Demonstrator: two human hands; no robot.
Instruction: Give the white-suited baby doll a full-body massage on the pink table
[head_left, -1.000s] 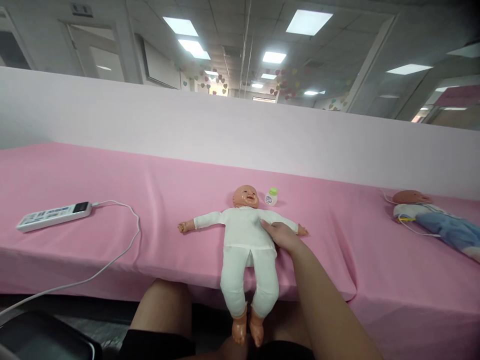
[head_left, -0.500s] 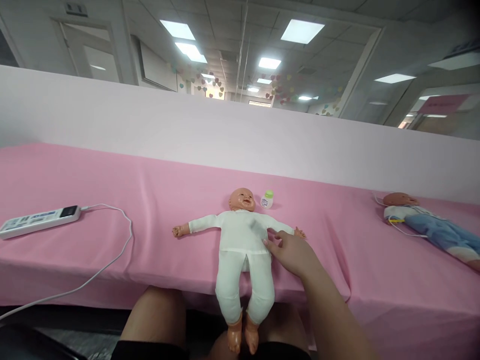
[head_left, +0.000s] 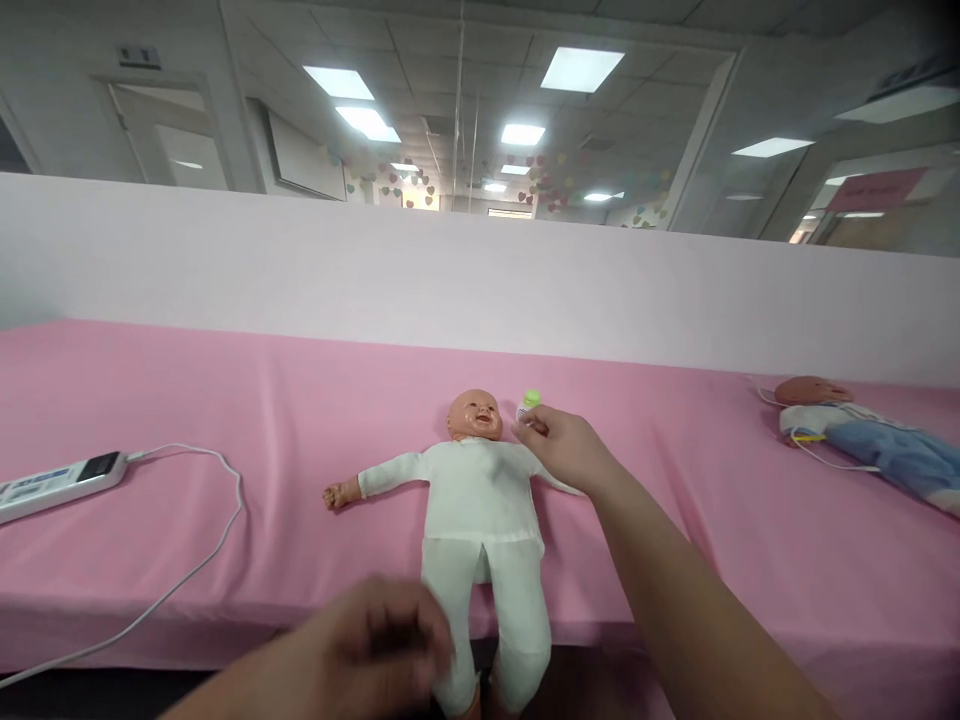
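Observation:
A baby doll [head_left: 484, 495] in a white top and trousers lies face up with its arms spread, its legs reaching past the pink sheet's front edge. Beside its head stands a small bottle with a green cap [head_left: 532, 398]. My right hand [head_left: 566, 447] is at the bottle, over the doll's outstretched arm, and covers the bottle's lower part. Its fingers are bent, but whether they grip the bottle is hidden. My left hand [head_left: 390, 640] is blurred in front of the doll's leg. A gap shows between its thumb and curled fingers, with nothing visible in it.
A pink sheet [head_left: 300, 420] covers the long surface, backed by a white low wall [head_left: 300, 270] with glass above. At left lies a white power strip [head_left: 67, 487] with a white cable [head_left: 225, 530]. Another doll in blue [head_left: 892, 445], with thin tubing, lies at right.
My right hand has moved from the doll's side up to the bottle. My left hand has come into view from below. The whole view has shifted slightly.

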